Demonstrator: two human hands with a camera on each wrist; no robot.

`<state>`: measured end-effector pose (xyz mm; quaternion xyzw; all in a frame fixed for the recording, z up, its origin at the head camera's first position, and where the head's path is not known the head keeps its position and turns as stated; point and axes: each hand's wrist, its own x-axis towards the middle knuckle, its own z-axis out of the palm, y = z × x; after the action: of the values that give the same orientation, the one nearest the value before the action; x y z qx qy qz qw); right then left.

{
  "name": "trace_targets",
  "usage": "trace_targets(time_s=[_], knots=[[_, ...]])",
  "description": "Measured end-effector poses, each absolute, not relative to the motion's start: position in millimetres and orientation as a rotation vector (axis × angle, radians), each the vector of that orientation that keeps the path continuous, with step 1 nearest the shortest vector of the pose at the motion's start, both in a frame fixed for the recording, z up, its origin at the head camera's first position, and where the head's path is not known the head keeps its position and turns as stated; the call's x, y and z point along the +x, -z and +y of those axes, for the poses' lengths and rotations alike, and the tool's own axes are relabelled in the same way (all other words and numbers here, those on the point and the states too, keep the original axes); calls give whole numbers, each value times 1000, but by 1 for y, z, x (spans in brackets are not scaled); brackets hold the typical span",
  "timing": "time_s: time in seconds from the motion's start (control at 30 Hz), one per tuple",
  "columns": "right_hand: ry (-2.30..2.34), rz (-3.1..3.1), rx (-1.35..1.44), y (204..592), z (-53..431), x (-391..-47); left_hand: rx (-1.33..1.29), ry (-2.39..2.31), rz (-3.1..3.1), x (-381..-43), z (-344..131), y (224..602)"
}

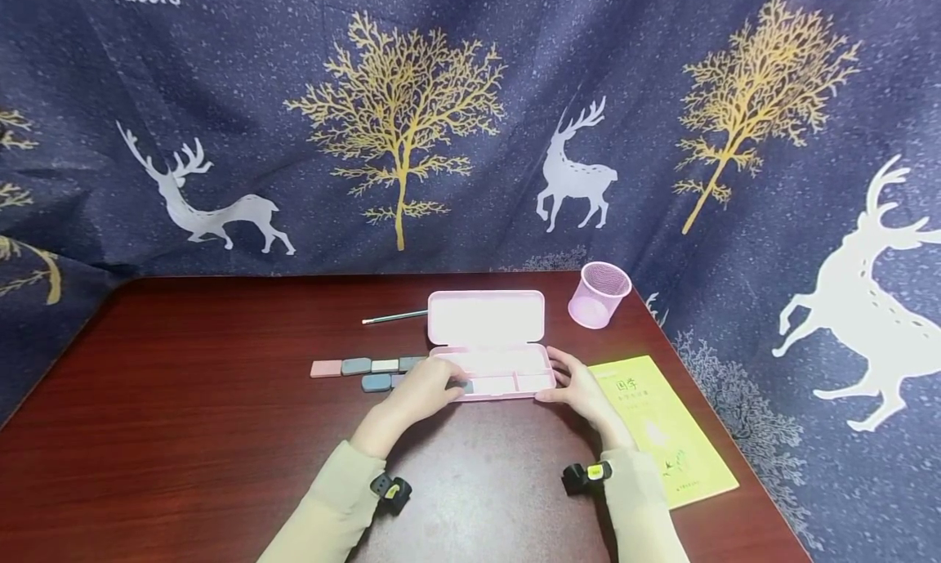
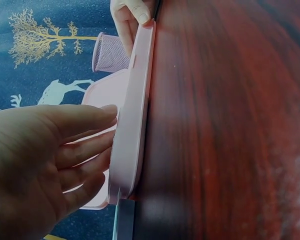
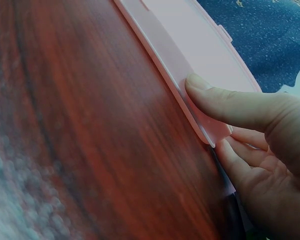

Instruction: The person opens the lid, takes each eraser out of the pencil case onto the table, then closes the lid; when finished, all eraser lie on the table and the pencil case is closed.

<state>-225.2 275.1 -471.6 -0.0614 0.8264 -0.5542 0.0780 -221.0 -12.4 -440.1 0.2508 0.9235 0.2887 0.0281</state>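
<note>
An open pink pencil case point(image 1: 492, 390) lies on the table, its lid point(image 1: 486, 318) tipped back toward the far side. My left hand point(image 1: 424, 390) reaches into its left end, thumb and forefinger at either side of a grey-blue eraser point(image 1: 466, 386). In the left wrist view, the front wall point(image 2: 131, 115) hides those fingertips. My right hand point(image 1: 586, 393) grips the case's right end. Its thumb point(image 3: 215, 97) lies over the front edge, and the other fingers are round the end. Left of the case are several block-shaped erasers, including a pink one point(image 1: 327, 368) and a blue one point(image 1: 376, 382).
A green pencil point(image 1: 394, 317) lies behind the erasers, its far end hidden by the lid. At the back right stands a pink mesh pen holder point(image 1: 599, 296). A yellow book point(image 1: 665, 432) lies beside my right forearm, near the table's right edge. A patterned cloth point(image 1: 470, 220) hangs behind.
</note>
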Motion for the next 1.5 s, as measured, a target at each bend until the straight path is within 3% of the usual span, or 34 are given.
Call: trace_targets(time_s=[1.0,1.23,1.5], knots=[[1649,2479,-186,474,276,-227,799,-902,2926,-223,-10,446],[1688,2526,-305,476,278,-224,829,-874,2941,-224,-10,448],[1651,2473,-166,475,276,-229,820,-884,2937,-223,-9,447]])
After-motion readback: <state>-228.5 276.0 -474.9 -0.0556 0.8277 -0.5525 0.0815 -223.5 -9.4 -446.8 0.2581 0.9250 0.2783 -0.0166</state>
